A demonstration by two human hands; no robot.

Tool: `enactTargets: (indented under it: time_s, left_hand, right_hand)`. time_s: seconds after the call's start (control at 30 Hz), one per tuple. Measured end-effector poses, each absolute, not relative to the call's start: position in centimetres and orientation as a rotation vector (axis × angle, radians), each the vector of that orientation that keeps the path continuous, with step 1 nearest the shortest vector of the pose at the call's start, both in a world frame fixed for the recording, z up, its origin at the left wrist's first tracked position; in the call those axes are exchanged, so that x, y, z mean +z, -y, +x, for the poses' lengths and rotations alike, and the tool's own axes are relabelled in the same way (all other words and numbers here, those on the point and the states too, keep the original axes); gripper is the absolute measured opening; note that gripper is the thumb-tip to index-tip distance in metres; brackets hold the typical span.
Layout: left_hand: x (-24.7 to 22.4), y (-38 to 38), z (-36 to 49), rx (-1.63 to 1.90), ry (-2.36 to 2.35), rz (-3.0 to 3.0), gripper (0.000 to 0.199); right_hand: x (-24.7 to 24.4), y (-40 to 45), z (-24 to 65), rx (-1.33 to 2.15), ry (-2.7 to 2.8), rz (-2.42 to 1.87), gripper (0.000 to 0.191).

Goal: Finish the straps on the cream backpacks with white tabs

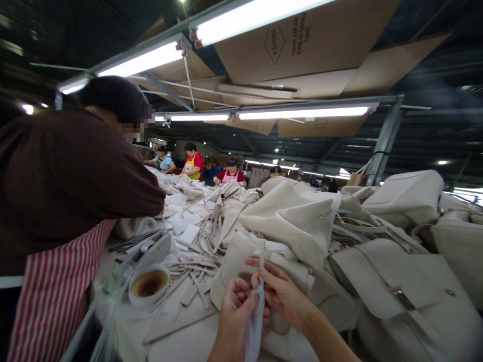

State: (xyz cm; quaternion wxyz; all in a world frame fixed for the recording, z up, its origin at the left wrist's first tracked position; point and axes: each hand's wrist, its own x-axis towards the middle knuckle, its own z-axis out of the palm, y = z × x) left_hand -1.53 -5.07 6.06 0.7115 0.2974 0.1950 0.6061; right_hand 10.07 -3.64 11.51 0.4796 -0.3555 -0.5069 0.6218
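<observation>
At the lower middle, my left hand (239,301) is closed on a pale bluish-white cloth (255,327) that hangs down below it. My right hand (281,291) pinches a narrow cream strap (261,255) between thumb and fingers, close beside the top of the cloth. Both hands nearly touch, in front of a cream bag (236,259) lying on the pile. Parts of the fingertips are hidden behind the cloth and the strap.
A white bowl with brown contents (150,284) stands left of my hands, near loose straps (196,289). Cream bags (411,286) are heaped at right. A person in a striped apron (62,286) leans in at left; several people work farther back. Lamps (260,17) hang overhead.
</observation>
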Motion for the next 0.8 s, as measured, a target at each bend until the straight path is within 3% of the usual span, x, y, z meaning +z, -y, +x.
enactTargets:
  time_s: [0.13,0.23,0.47,0.6,0.7,0.8]
  left_hand:
    - [6.2,5.5,-1.7,1.597,-0.502,0.851,0.041]
    - [5.7,5.5,-1.8,1.603,-0.523,0.976,0.035]
    - [4.3,4.0,-1.8,1.511,-0.507,0.890,0.049]
    - [3.4,2.9,-3.2,1.525,-0.593,0.989,0.047]
    - [2.5,1.9,-5.1,1.660,-0.789,1.113,0.042]
    - [2.0,0.7,-6.7,1.711,-1.049,1.271,0.046]
  right_hand:
    - [11.4,4.3,9.7,1.390,1.289,-0.931,0.064]
    - [10.9,4.3,9.6,1.298,1.349,-1.053,0.058]
    - [9.8,3.7,9.6,1.199,1.508,-1.076,0.062]
    - [10.6,5.1,11.1,0.653,1.793,-1.184,0.037]
    - [11.7,6.2,13.7,0.091,1.698,-1.242,0.032]
    - [12.5,6.7,16.5,-0.195,1.481,-1.381,0.038]
